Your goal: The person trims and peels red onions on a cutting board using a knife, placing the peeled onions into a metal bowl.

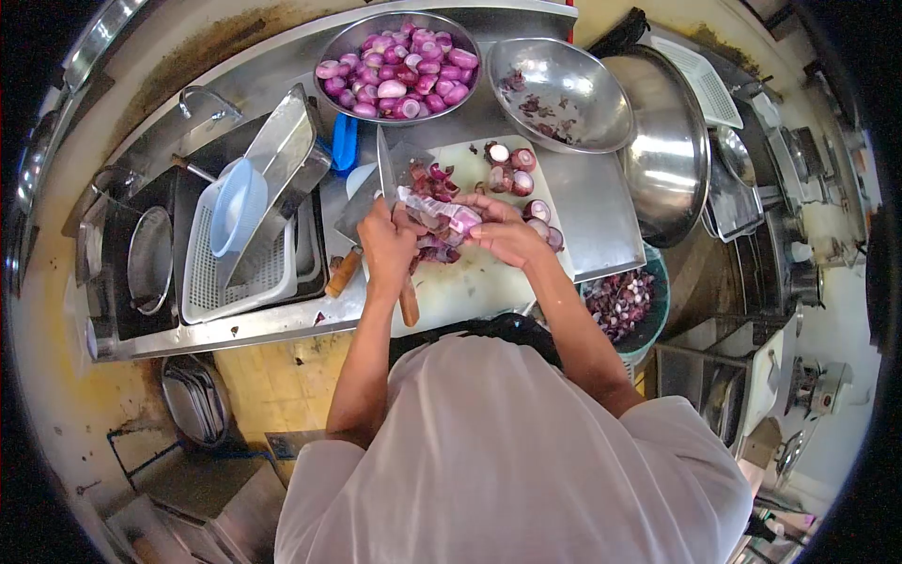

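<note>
My left hand (pixel 387 242) is closed around a knife (pixel 384 162). The blade points away past my fingers, and the wooden handle comes out below the hand. With my right hand (pixel 512 230) I grip a red onion (pixel 461 221) between curled fingers, and its loose papery skin lies against my left thumb. Both hands are above a white cutting board (pixel 470 289). Loose onion skins (pixel 434 179) lie just beyond them on the board. Several trimmed red onions (pixel 512 171) sit along its right side. Left of the board rests another broad blade with a wooden handle (pixel 345 273).
A steel bowl (pixel 320 83) of peeled onions stands at the back. Beside it another steel bowl (pixel 583 89) holds skin scraps. A large pot (pixel 662 141) is at right, above a green bin (pixel 655 315) of peelings. White basket (pixel 211 282) and steel pan fill the left sink.
</note>
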`<state>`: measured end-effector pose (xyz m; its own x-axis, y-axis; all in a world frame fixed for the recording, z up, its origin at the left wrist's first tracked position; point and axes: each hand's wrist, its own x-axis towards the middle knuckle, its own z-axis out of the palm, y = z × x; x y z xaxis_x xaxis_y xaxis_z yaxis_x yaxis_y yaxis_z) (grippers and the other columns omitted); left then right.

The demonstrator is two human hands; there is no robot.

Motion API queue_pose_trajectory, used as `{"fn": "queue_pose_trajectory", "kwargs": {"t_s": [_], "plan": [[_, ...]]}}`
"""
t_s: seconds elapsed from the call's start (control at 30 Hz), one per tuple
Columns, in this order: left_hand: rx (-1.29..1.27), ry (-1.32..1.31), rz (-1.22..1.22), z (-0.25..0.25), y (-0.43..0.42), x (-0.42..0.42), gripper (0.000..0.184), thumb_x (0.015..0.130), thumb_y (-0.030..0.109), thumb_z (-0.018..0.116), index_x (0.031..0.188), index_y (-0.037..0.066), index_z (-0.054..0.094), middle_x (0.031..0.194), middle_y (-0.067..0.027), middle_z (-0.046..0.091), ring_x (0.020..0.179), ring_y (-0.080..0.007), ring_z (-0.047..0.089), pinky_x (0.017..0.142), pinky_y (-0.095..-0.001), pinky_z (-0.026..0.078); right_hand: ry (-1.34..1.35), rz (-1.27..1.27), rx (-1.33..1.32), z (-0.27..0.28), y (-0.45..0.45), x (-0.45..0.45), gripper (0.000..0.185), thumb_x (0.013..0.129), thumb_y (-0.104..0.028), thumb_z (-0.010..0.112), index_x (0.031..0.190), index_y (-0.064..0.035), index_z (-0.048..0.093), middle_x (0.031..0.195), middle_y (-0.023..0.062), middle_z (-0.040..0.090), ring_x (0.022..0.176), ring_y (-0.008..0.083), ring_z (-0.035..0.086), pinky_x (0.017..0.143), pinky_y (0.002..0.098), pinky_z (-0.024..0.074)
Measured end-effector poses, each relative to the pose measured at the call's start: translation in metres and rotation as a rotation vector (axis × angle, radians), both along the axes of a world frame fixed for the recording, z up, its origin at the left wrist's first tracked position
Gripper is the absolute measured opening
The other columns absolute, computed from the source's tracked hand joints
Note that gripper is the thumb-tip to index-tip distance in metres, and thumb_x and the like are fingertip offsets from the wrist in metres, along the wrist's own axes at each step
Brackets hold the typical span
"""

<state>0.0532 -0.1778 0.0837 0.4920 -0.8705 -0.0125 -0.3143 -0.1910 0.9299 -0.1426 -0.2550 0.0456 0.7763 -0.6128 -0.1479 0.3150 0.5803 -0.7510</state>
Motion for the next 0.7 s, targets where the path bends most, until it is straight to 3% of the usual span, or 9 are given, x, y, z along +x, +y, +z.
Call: {"fn": "queue_pose_trajectory", "kwargs": {"t_s": [0.13,0.23,0.3,0.33,0.4,0.53,0.63,0.7], "plan": [[-0.02,-0.002,-0.005,-0.002,0.001,0.001,0.009,0.092,0.002,0.053,0.089,-0.005,0.058,0.062,-0.0142,0.069,0.049,-0.0197,0.067,0.043,-0.0335,0.05,-0.078,0.008,0.074,-0.008,0.0,0.0,0.052,0.089,0.001,0.063,0.138,0.0004,0.044,0.123,0.0086,0.059,0.106,0.0153,0.061,0.089,0.0297,0.0532],[-0.035,0.034,-0.056,-0.005,0.001,0.006,0.008,0.092,0.002,0.053,0.09,-0.004,0.057,0.062,-0.0155,0.068,0.05,-0.0267,0.067,0.048,-0.036,0.053,-0.056,-0.097,0.103,-0.004,0.007,0.004,0.051,0.09,-0.001,0.065,0.137,0.0011,0.045,0.124,0.0106,0.058,0.108,0.0179,0.062,0.093,0.0307,0.0533],[0.055,-0.216,-0.171,-0.014,-0.004,0.014,0.015,0.091,0.002,0.053,0.103,-0.006,0.059,0.068,-0.0183,0.069,0.062,-0.0355,0.069,0.057,-0.0404,0.055,-0.044,-0.139,0.122,-0.009,0.009,0.008,0.05,0.09,-0.002,0.066,0.136,0.0,0.046,0.123,0.0107,0.06,0.108,0.0192,0.062,0.093,0.0312,0.0539],[0.052,-0.216,-0.174,-0.011,-0.003,0.013,0.015,0.091,0.002,0.053,0.103,-0.006,0.059,0.068,-0.0183,0.069,0.062,-0.0355,0.069,0.057,-0.0404,0.055,-0.033,-0.187,0.139,-0.011,0.008,0.009,0.049,0.09,-0.003,0.067,0.135,-0.001,0.047,0.122,0.0109,0.061,0.108,0.0205,0.063,0.092,0.0317,0.0545],[-0.08,-0.252,-0.296,-0.005,0.008,0.004,0.032,0.089,0.002,0.055,0.119,-0.005,0.056,0.076,-0.0221,0.069,0.076,-0.0403,0.069,0.065,-0.0454,0.055,-0.014,-0.22,0.162,-0.015,0.009,0.01,0.048,0.09,-0.002,0.067,0.134,-0.0005,0.048,0.121,0.0113,0.061,0.107,0.0211,0.064,0.091,0.0311,0.0552],[-0.213,-0.338,-0.45,-0.005,0.014,-0.01,0.047,0.084,-0.001,0.057,0.131,-0.003,0.051,0.078,-0.0238,0.067,0.078,-0.0384,0.069,0.066,-0.0479,0.053,-0.035,-0.231,0.184,-0.017,0.011,0.016,0.044,0.09,-0.002,0.066,0.131,0.0005,0.051,0.119,0.0115,0.062,0.102,0.0222,0.066,0.088,0.0301,0.0575],[-0.192,-0.285,-0.413,-0.004,0.012,-0.018,0.025,0.09,0.0,0.055,0.115,0.0,0.059,0.072,-0.0197,0.065,0.062,-0.0288,0.07,0.055,-0.041,0.053,0.012,-0.207,0.159,-0.012,0.013,0.018,0.041,0.091,-0.002,0.066,0.129,0.0006,0.053,0.118,0.0106,0.063,0.1,0.0201,0.066,0.084,0.0288,0.0584],[-0.13,-0.427,-0.313,-0.003,0.013,-0.019,0.017,0.085,-0.001,0.058,0.101,0.0,0.059,0.069,-0.0198,0.064,0.063,-0.0347,0.068,0.056,-0.0447,0.051,0.015,-0.193,0.162,-0.011,0.014,0.019,0.041,0.091,-0.002,0.066,0.13,0.0005,0.053,0.117,0.0102,0.064,0.099,0.0192,0.066,0.084,0.0285,0.0584]]}}
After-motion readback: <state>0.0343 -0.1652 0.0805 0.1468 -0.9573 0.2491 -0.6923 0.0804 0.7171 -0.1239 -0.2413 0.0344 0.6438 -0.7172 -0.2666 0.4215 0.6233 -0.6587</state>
